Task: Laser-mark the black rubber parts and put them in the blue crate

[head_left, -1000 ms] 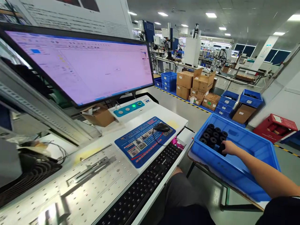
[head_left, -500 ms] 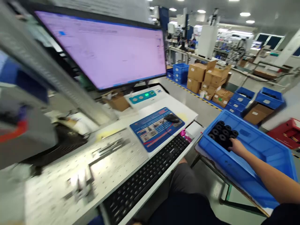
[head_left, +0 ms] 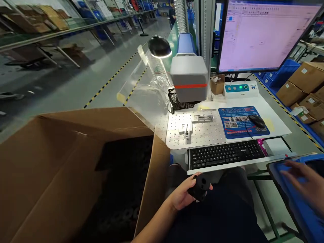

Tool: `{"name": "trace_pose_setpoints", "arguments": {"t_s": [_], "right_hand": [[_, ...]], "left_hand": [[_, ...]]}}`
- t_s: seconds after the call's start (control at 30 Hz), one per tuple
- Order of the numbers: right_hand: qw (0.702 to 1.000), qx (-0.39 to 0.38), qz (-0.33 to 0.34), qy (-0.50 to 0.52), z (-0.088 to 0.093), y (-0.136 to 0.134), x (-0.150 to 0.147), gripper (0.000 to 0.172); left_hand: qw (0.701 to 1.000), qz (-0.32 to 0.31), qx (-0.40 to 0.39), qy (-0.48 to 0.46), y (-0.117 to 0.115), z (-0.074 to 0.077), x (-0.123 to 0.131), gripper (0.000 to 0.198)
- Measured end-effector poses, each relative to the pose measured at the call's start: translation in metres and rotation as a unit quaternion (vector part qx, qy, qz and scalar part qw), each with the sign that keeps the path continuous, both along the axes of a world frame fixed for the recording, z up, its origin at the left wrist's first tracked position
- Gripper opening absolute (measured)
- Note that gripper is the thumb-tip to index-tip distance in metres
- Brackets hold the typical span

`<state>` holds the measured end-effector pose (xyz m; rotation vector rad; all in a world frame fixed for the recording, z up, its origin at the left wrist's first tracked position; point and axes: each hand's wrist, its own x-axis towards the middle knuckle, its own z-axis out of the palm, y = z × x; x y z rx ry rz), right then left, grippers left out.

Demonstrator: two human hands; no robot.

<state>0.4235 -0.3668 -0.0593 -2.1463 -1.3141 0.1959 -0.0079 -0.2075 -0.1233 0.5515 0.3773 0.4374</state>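
Observation:
My left hand [head_left: 181,195] is closed around a black round part [head_left: 202,184] with a hole in its end face and a wider base, held over my lap in front of the keyboard [head_left: 225,153]. At the right edge, my right hand [head_left: 305,182] is blurred above the blue bin [head_left: 286,185]. Its fingers look spread, and nothing shows between them. Left of my left arm stands an open cardboard box [head_left: 158,162], with dark parts [head_left: 121,182] lying in shadow inside.
On the bench, a perforated metal plate [head_left: 202,135] carries small metal stops beneath a grey machine head [head_left: 189,79]. Around it are a lamp [head_left: 160,46], a mouse mat [head_left: 234,125], a mouse [head_left: 257,120] and a monitor [head_left: 263,40]. Cartons [head_left: 301,77] stand on the floor at right.
My view has swung left, bringing the cardboard box and my left hand with the black part into sight. My right hand has come away from the black parts grouped in the blue bin.

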Motion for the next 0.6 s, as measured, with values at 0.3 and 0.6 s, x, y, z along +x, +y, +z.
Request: {"name": "trace_pose_setpoints", "arguments": {"t_s": [0.3, 0.6], "right_hand": [[0.91, -0.003, 0.353, 0.217, -0.021, 0.101, -0.251, 0.062], [0.899, -0.021, 0.372, 0.23, -0.027, 0.146, -0.294, 0.043]], "left_hand": [[0.991, 0.121, 0.04, 0.047, -0.015, 0.019, -0.035, 0.057], [0.955, 0.219, 0.15, 0.133, -0.002, 0.026, -0.064, 0.05]]}}
